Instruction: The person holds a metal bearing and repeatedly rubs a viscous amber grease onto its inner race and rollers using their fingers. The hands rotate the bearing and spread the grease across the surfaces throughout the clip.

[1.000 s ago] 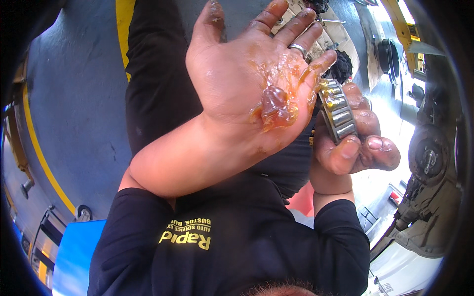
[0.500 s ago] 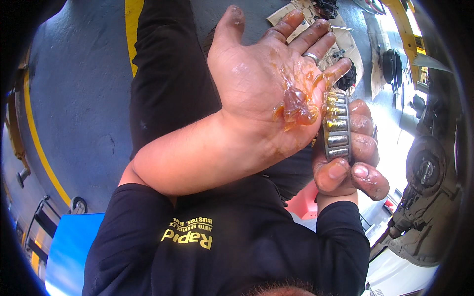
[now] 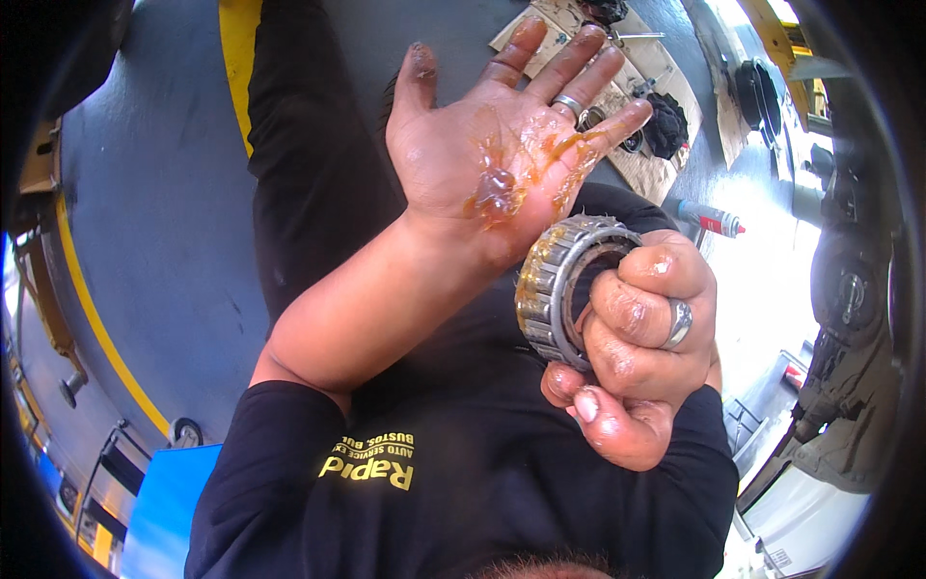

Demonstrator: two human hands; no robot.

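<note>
My left hand [image 3: 473, 154] lies palm up with its fingers spread, a ring on one of them. A glob of amber grease [image 3: 499, 191] sits on the palm, with smears reaching toward the little finger. To the right, my right hand [image 3: 646, 338] has its fingers hooked through a metal tapered roller bearing [image 3: 550, 289]. The bearing is tilted, so both its open centre and its outer rollers show. Amber grease coats the rollers on its left side. Its upper edge is close to the heel of my left palm; I cannot tell whether they touch.
Beyond my hands, flattened cardboard [image 3: 637, 82] on the floor bears dark greasy parts [image 3: 666, 125]. A spray can [image 3: 709, 217] lies to the right, near vehicle underparts [image 3: 849, 289]. A blue panel [image 3: 174, 511] stands lower left, by a wheeled frame [image 3: 116, 449]. Yellow lines cross the grey-blue floor [image 3: 174, 193].
My right hand has turned and moved left and down, bringing the bearing from nearly edge-on beside the palm to a tilted view of its bore. My left hand has shifted slightly left.
</note>
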